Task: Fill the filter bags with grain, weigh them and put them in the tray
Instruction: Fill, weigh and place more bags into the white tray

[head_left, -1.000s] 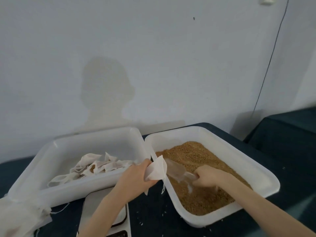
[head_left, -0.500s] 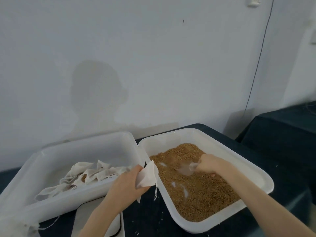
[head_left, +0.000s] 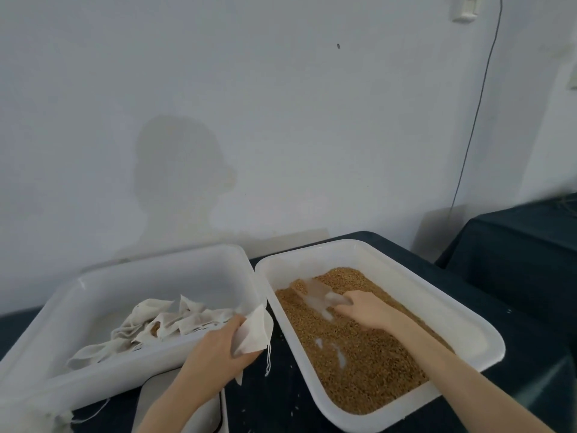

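Observation:
My left hand grips a white cloth filter bag with a dangling drawstring, held between the two trays. My right hand holds the handle of a clear plastic scoop that is pushed into the brown grain at the far left part of the right white tray. Several filter bags lie in a heap in the left white tray. A scale shows partly under my left forearm.
Both trays stand on a dark cloth-covered table against a pale wall. A few loose grains lie on the cloth between the trays. More white bags sit at the bottom left corner. A second dark table stands at the right.
My right hand has pushed the scoop away from me, from the tray's middle into the far left grain. My left hand and its bag have stayed between the trays.

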A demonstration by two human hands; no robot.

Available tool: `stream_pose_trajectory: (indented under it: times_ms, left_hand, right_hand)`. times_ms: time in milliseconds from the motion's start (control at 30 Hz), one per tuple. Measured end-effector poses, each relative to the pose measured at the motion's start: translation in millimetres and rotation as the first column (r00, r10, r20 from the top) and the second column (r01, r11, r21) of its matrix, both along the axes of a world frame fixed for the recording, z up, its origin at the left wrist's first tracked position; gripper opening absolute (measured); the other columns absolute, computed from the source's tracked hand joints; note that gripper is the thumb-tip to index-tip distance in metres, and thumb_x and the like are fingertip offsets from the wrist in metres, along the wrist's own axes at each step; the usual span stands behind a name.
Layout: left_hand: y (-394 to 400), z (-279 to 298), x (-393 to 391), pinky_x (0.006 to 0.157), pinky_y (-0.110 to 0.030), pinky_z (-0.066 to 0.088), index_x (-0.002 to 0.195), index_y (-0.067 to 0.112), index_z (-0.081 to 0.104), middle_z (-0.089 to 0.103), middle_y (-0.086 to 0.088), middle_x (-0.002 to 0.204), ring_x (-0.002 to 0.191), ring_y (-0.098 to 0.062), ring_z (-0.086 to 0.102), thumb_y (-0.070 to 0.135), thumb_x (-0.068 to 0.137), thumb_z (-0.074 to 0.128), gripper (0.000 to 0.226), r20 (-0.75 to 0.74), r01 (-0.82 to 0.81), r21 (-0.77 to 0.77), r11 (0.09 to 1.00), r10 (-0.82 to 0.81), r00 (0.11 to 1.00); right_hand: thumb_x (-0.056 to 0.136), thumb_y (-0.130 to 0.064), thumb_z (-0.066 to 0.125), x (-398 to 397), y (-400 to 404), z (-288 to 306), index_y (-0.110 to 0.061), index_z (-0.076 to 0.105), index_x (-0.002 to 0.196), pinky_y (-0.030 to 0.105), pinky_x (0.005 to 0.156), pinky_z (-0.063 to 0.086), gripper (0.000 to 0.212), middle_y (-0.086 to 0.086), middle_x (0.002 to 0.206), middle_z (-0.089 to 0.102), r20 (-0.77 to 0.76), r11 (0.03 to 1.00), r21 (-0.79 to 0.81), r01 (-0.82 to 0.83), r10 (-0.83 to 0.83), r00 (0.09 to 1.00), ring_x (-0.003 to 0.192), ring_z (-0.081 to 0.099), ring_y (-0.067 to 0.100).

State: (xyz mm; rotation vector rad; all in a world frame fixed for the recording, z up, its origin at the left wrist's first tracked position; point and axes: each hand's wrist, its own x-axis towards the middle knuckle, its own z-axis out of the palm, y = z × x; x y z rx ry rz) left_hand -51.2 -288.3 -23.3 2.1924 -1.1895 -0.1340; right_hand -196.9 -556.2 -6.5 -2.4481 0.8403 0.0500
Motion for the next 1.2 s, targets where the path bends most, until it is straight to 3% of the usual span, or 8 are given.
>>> stream_pose_trajectory:
  times_ms: [200, 300, 400, 500, 700, 900, 1033, 1200]
  left_hand:
    - [8.9, 3.8, 1.7, 0.060, -0.012, 0.041, 0.100, 0.036, 0.051, 0.062, 0.014, 0.084, 0.075, 0.005, 0.057, 0.041, 0.081, 0.066, 0.025, -0.102, -0.007, -0.089, 0.996, -0.002, 0.995]
    - [18.1, 5.9, 4.7, 0.060, -0.009, 0.039, 0.100, 0.038, 0.051, 0.060, 0.015, 0.080, 0.072, 0.009, 0.054, 0.034, 0.083, 0.067, 0.024, -0.132, -0.016, -0.153, 0.988, -0.005, 0.991]
    - [32.7, 7.6, 9.9, 0.059, -0.009, 0.038, 0.094, 0.035, 0.052, 0.057, 0.012, 0.076, 0.069, 0.009, 0.052, 0.036, 0.083, 0.067, 0.019, -0.118, -0.037, -0.162, 0.986, 0.018, 0.993]
    - [51.6, 9.3, 17.7, 0.066, -0.009, 0.041, 0.107, 0.036, 0.053, 0.061, 0.014, 0.091, 0.081, 0.008, 0.055, 0.045, 0.081, 0.066, 0.031, -0.134, -0.060, -0.147, 0.987, 0.040, 0.990]
    - [91.1, 12.1, 30.8, 0.072, -0.013, 0.044, 0.119, 0.042, 0.042, 0.059, 0.019, 0.102, 0.088, 0.001, 0.057, 0.053, 0.078, 0.067, 0.049, -0.102, -0.130, -0.052, 0.990, 0.124, 0.987]
    - [114.5, 10.0, 33.3, 0.076, -0.019, 0.046, 0.113, 0.036, 0.048, 0.060, 0.015, 0.100, 0.087, -0.002, 0.056, 0.073, 0.061, 0.054, 0.064, -0.086, -0.147, -0.004, 0.989, 0.146, 0.985]
    - [120.9, 8.0, 34.3, 0.088, -0.028, 0.049, 0.127, 0.038, 0.046, 0.060, 0.017, 0.111, 0.097, 0.000, 0.056, 0.073, 0.061, 0.057, 0.076, -0.095, -0.154, 0.004, 0.988, 0.153, 0.984]
    - [121.8, 10.5, 32.8, 0.082, -0.027, 0.050, 0.110, 0.042, 0.047, 0.061, 0.019, 0.100, 0.090, 0.002, 0.056, 0.072, 0.063, 0.057, 0.057, -0.003, -0.151, 0.072, 0.986, 0.152, 0.988]
  right_hand:
    - [0.098, -0.039, 0.049, -16.7, 2.4, 14.2, -0.025, 0.051, 0.128, 0.011, 0.050, 0.040, 0.033, -0.008, 0.080, 0.060, 0.141, 0.996, -0.009, -0.084, 0.084, 0.986, 0.049, 0.046, 0.000]
    - [0.096, -0.038, 0.053, -20.8, 6.2, 25.1, -0.036, 0.052, 0.124, 0.014, 0.044, 0.036, 0.028, -0.011, 0.059, 0.054, 0.267, 0.987, 0.052, -0.150, 0.131, 0.955, 0.042, 0.040, 0.001]
    - [0.094, -0.037, 0.057, -20.6, 12.2, 35.1, -0.047, 0.053, 0.114, 0.013, 0.040, 0.032, 0.023, -0.014, 0.047, 0.051, 0.300, 0.963, 0.091, -0.252, 0.215, 0.929, 0.037, 0.037, 0.001]
    - [0.091, -0.038, 0.061, -15.4, 20.3, 39.7, -0.049, 0.059, 0.114, 0.013, 0.040, 0.032, 0.026, -0.011, 0.051, 0.054, 0.292, 0.919, 0.143, -0.367, 0.315, 0.903, 0.038, 0.039, 0.003]
    - [0.067, -0.074, 0.065, -4.5, 39.7, 39.9, -0.059, 0.060, 0.113, 0.016, 0.044, 0.036, 0.048, 0.002, 0.057, 0.052, 0.340, 0.842, 0.188, -0.506, 0.427, 0.838, 0.043, 0.041, 0.011]
    - [0.076, -0.055, 0.066, 6.2, 66.5, 49.8, -0.047, 0.067, 0.111, 0.014, 0.044, 0.036, 0.036, -0.006, 0.059, 0.059, 0.277, 0.745, 0.224, -0.629, 0.570, 0.774, 0.041, 0.042, 0.006]
    - [0.083, -0.043, 0.067, 11.5, 73.8, 53.4, -0.043, 0.070, 0.108, 0.021, 0.054, 0.038, 0.025, -0.006, 0.067, 0.060, 0.207, 0.748, 0.210, -0.630, 0.595, 0.776, 0.053, 0.045, 0.011]
    - [0.087, -0.035, 0.066, 16.3, 80.5, 55.5, -0.049, 0.067, 0.112, 0.017, 0.057, 0.039, 0.029, -0.015, 0.062, 0.056, 0.138, 0.765, 0.164, -0.623, 0.607, 0.782, 0.053, 0.046, 0.001]
